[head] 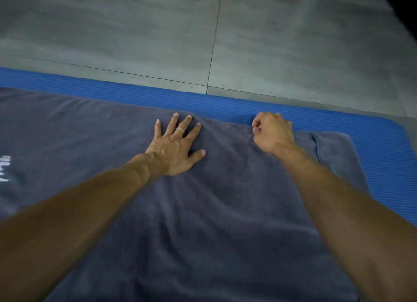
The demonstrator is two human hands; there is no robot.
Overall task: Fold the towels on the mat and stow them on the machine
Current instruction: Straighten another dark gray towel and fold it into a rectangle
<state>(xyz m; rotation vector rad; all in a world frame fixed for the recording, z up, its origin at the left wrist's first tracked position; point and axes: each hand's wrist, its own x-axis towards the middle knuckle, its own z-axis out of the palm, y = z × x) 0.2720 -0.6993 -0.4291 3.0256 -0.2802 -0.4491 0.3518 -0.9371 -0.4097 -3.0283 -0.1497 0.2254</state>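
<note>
A large dark grey towel lies spread over the blue ribbed mat, with white lettering at its left edge. My left hand rests flat on the towel near its far edge, fingers straight and spread, a ring on one finger. My right hand is at the towel's far edge further right, fingers curled and pinching the fabric there. A small fold of towel shows at the far right corner.
Grey tiled floor lies beyond the mat's far edge. The mat's rounded corner is at the right. A dark shape fills the top right corner of the view.
</note>
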